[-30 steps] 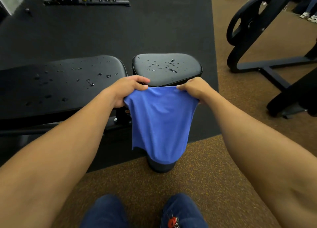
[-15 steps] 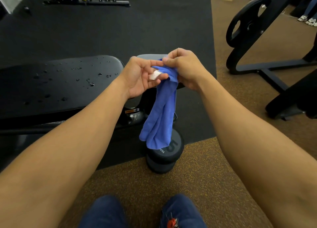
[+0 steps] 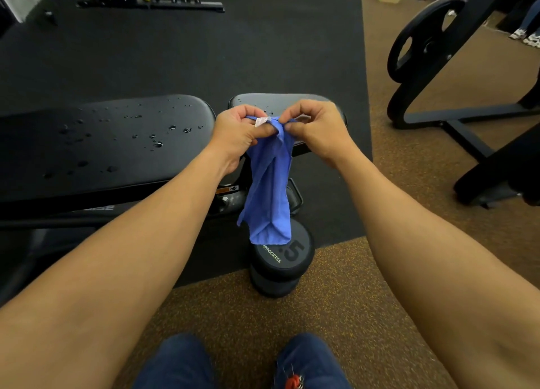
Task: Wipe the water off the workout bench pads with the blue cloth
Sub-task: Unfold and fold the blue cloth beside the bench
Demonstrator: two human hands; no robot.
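Note:
The blue cloth [image 3: 270, 189] hangs folded lengthwise in the air in front of the bench, its white tag showing at the top. My left hand [image 3: 238, 132] and my right hand [image 3: 317, 131] both pinch its top edge, close together. The long black bench pad [image 3: 108, 146] lies to the left, dotted with water drops. The smaller seat pad [image 3: 280, 100] sits behind my hands, mostly hidden by them, with a few drops visible.
A black dumbbell [image 3: 282, 260] marked 5 stands on end on the floor under the cloth. A black machine frame with a weight plate [image 3: 423, 37] stands at the right. Black rubber matting meets brown speckled flooring near my feet.
The cloth went from spread wide between my hands to folded narrow as my hands came together. My hands have since dropped slightly, still pinching the top edge.

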